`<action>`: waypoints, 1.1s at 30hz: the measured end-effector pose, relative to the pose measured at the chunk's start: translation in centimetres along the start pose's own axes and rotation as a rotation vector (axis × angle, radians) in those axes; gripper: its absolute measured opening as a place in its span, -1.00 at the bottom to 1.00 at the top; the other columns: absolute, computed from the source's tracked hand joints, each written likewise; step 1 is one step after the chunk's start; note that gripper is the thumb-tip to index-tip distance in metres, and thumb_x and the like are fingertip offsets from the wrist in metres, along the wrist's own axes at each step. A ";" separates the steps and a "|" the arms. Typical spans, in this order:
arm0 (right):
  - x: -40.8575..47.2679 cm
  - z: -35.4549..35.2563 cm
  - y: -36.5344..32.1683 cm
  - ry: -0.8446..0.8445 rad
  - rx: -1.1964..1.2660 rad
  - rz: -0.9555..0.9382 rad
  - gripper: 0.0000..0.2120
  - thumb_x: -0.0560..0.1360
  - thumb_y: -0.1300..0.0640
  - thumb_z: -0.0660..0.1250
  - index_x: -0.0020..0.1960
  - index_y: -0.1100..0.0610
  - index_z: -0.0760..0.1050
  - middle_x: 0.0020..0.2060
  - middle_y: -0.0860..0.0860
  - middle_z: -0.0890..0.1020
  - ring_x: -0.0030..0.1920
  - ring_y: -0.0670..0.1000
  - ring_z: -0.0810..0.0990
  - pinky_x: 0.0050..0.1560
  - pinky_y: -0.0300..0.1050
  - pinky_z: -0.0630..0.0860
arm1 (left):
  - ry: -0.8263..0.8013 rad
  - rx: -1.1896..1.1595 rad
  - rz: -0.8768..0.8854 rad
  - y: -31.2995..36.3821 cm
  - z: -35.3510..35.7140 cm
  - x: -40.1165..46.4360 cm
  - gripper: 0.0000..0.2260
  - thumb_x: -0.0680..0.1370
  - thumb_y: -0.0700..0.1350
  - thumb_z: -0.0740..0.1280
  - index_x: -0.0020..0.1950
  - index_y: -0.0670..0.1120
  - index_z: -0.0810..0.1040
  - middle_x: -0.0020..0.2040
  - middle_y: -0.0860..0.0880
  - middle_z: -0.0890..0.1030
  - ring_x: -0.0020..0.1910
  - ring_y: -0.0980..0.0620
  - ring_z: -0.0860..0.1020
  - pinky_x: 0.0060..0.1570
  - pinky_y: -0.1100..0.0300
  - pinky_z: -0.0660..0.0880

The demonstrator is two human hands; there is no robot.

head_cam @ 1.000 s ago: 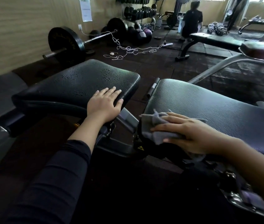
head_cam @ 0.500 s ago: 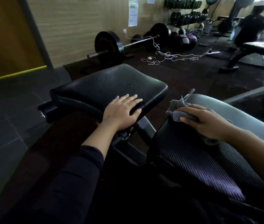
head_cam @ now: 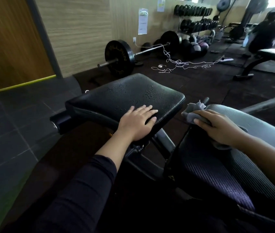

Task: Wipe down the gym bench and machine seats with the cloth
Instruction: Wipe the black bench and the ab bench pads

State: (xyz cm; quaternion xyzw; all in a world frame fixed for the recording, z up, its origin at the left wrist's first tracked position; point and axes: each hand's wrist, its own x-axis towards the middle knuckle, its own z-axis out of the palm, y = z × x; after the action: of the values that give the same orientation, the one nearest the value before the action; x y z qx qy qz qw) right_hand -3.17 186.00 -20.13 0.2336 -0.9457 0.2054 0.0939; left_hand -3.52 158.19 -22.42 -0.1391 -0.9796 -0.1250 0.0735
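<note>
A black padded seat (head_cam: 128, 96) sits in the middle of the view, beaded with droplets. My left hand (head_cam: 137, 122) lies flat on its near right corner, fingers straight. To the right runs a long ribbed bench pad (head_cam: 220, 172). My right hand (head_cam: 217, 126) presses a grey cloth (head_cam: 192, 111) onto the pad's far left end, fingers laid over it. Part of the cloth bunches out beyond my fingertips and a bit shows under my wrist.
A loaded barbell (head_cam: 119, 58) lies on the floor beyond the seat, with a tangled white cord (head_cam: 180, 63) beside it. A dumbbell rack (head_cam: 195, 19) lines the back wall. A person (head_cam: 266, 34) sits by another bench (head_cam: 274, 55) at far right.
My right hand slid the cloth from the near end of the bench pad up to its far left end. My left hand stayed on the seat. The view swung left.
</note>
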 end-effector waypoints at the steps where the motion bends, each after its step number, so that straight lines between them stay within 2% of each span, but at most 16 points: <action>1: 0.5 0.3 -0.4 0.024 0.021 0.034 -0.69 0.57 0.03 0.24 0.30 0.02 0.47 0.17 -0.05 0.54 0.20 0.00 0.48 0.11 -0.30 0.24 | 0.001 0.019 -0.034 -0.9 -0.2 -0.1 -0.58 0.65 0.17 -0.03 0.52 0.24 0.17 0.57 0.16 0.10 0.55 0.15 -0.01 0.50 -0.02 -0.18; 5: 3.8 2.2 -3.9 0.179 0.090 0.098 -0.65 0.59 0.04 0.22 0.35 0.08 0.43 0.23 0.04 0.52 0.25 0.08 0.47 0.13 -0.28 0.25 | 0.013 0.043 -0.194 -5.6 -1.0 -0.8 -0.54 0.64 0.22 -0.06 0.54 0.23 0.12 0.58 0.14 0.05 0.56 0.14 -0.05 0.50 -0.07 -0.23; 8: 6.8 4.2 -8.1 0.229 0.123 0.037 -0.64 0.60 0.05 0.21 0.36 0.12 0.42 0.27 0.10 0.50 0.30 0.14 0.42 0.29 -0.11 0.28 | 0.043 0.004 -0.168 -6.6 -0.8 -1.0 -0.56 0.66 0.16 -0.06 0.55 0.19 0.14 0.58 0.13 0.09 0.55 0.14 -0.04 0.50 -0.05 -0.24; 11: 9.5 6.4 -12.1 0.134 0.084 -0.088 -0.63 0.61 0.03 0.18 0.39 0.09 0.37 0.33 0.10 0.44 0.36 0.16 0.33 0.39 0.02 0.18 | 0.165 -0.118 -0.129 -6.8 -0.5 -1.4 -0.57 0.69 0.00 -0.05 0.56 0.01 0.18 0.56 0.03 0.18 0.55 0.10 0.04 0.52 0.03 -0.18; 14: 11.0 8.9 -13.8 -0.052 -0.095 -0.058 -0.58 0.62 -0.09 0.08 0.45 -0.03 0.26 0.45 0.05 0.30 0.47 0.14 0.16 0.48 0.05 -0.01 | 0.233 -0.339 -0.181 -7.5 -0.9 -1.7 -0.57 0.70 -0.10 -0.07 0.56 -0.15 0.15 0.55 -0.06 0.20 0.54 0.07 0.07 0.50 0.18 -0.17; 16: 11.2 9.6 -13.9 -0.072 -0.165 -0.027 -0.59 0.61 -0.14 0.06 0.42 -0.07 0.29 0.43 0.00 0.33 0.47 0.09 0.18 0.49 0.02 -0.03 | 0.234 -0.412 -0.194 -7.8 -1.1 -1.7 -0.58 0.69 -0.12 -0.08 0.54 -0.17 0.18 0.53 -0.07 0.24 0.54 0.08 0.09 0.46 0.24 -0.18; 18: 11.1 9.6 -13.7 -0.042 -0.139 -0.029 -0.60 0.60 -0.14 0.08 0.41 -0.08 0.32 0.40 -0.02 0.37 0.45 0.07 0.21 0.48 -0.01 -0.01 | 0.223 -0.383 -0.180 -8.0 -0.8 -1.3 -0.59 0.69 -0.11 -0.05 0.52 -0.18 0.23 0.52 -0.09 0.28 0.53 0.06 0.13 0.48 0.20 -0.15; 23: 11.2 9.4 -13.0 -0.077 -0.103 -0.065 -0.59 0.59 -0.16 0.11 0.41 -0.15 0.32 0.42 -0.07 0.36 0.49 0.02 0.18 0.49 0.01 -0.01 | 0.202 -0.172 -0.175 -8.7 -0.9 0.4 -0.60 0.69 -0.03 -0.04 0.50 -0.04 0.31 0.52 0.04 0.28 0.53 0.11 0.14 0.50 0.12 -0.08; 30: 11.3 9.3 -12.4 -0.075 -0.063 -0.036 -0.61 0.55 -0.25 0.12 0.37 -0.29 0.32 0.44 -0.20 0.28 0.53 0.00 0.05 0.51 -0.10 -0.11 | 0.000 -0.015 -0.142 -12.5 -2.7 2.9 -0.62 0.67 0.11 -0.07 0.49 0.29 0.20 0.56 0.19 0.11 0.55 0.18 0.00 0.51 -0.02 -0.16; 33: 11.3 9.7 -12.6 -0.037 -0.084 -0.010 -0.63 0.54 -0.27 0.09 0.32 -0.28 0.37 0.40 -0.17 0.36 0.49 0.04 0.19 0.50 -0.04 0.01 | -0.080 0.037 -0.136 -13.0 -3.3 3.8 -0.61 0.66 0.14 -0.05 0.50 0.33 0.11 0.57 0.21 0.03 0.55 0.18 -0.06 0.51 -0.02 -0.19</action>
State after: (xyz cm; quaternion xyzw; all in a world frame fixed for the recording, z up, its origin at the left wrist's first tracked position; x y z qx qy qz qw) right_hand -7.83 167.10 -21.40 0.2378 -0.9540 0.1606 0.0871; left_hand -10.60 146.20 -21.48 -0.0757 -0.9911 -0.1058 0.0281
